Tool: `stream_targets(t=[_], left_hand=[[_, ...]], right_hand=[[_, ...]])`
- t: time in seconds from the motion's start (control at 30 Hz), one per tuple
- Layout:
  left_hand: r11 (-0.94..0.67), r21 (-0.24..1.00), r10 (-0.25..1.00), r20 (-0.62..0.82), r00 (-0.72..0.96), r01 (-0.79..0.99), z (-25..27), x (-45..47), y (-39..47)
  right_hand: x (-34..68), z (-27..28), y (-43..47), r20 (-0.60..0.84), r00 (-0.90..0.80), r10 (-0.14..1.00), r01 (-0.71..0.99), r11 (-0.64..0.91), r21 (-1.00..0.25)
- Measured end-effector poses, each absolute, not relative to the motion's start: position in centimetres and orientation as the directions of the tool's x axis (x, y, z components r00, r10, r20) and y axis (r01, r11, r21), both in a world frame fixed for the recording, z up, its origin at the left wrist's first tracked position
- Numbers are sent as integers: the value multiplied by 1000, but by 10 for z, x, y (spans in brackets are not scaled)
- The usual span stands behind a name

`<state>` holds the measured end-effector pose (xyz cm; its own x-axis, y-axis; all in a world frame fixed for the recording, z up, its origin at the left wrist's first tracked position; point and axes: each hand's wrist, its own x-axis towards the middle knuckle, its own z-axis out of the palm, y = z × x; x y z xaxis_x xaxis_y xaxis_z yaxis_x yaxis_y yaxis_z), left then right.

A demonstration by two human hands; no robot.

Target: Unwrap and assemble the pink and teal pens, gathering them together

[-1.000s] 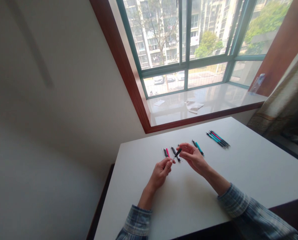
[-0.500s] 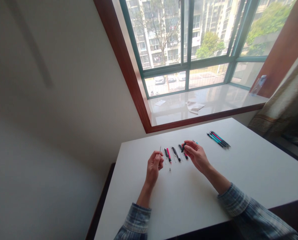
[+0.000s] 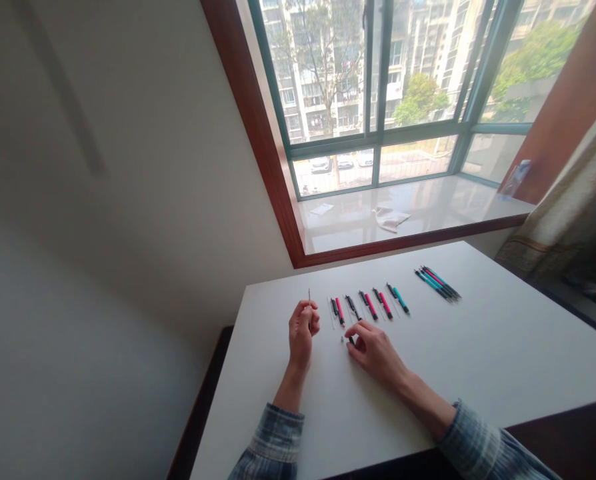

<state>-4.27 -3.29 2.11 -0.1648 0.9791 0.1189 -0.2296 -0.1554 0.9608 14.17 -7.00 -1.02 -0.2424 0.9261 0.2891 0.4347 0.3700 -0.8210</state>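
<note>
Upright in my closed left hand (image 3: 301, 337) is a slim pen refill (image 3: 309, 295), its thin tip sticking up above the fingers. My right hand (image 3: 375, 350) rests low over the table, thumb and fingers pinching a short black pen part (image 3: 351, 340). Just left of those fingertips lies a tiny silvery piece (image 3: 342, 339), apart from them. Beyond the hands, taken-apart pens lie in a row: a pink barrel (image 3: 340, 312) beside a black piece (image 3: 334, 307), black pieces (image 3: 350, 303), more pink barrels (image 3: 371, 307), and a teal barrel (image 3: 401, 301). Thin clear tubes lie between them.
A bundle of whole teal and pink pens (image 3: 437, 284) lies at the back right of the white table (image 3: 503, 340). Behind the table, the window sill (image 3: 443, 200) carries a crumpled cloth (image 3: 391, 219) and a clear bottle (image 3: 515, 180). A wall stands at left.
My right hand has come down and left to the table beside the silvery piece, still pinching the black part, uncovering the row's right end. My left hand has shifted slightly left.
</note>
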Motion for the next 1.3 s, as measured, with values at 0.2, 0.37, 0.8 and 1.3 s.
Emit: stream_targets(t=[0.2, 0.37, 0.8, 1.3], left_hand=[[-166, 963, 976, 129, -174, -214, 20, -44, -34], [-175, 969, 974, 144, -175, -176, 20, -44, -35], [-160, 971, 976, 129, -174, -179, 20, -45, -34], [-153, 975, 977, 124, -173, -163, 20, -44, -33]], right_hand=[[156, -8, -66, 245, -405, 881, 356, 398, -846], [164, -8, -67, 201, -488, 849, 385, 416, -824], [159, -4, -73, 360, -539, 761, 357, 594, -721], [164, -3, -69, 358, -474, 805, 455, 571, -683]])
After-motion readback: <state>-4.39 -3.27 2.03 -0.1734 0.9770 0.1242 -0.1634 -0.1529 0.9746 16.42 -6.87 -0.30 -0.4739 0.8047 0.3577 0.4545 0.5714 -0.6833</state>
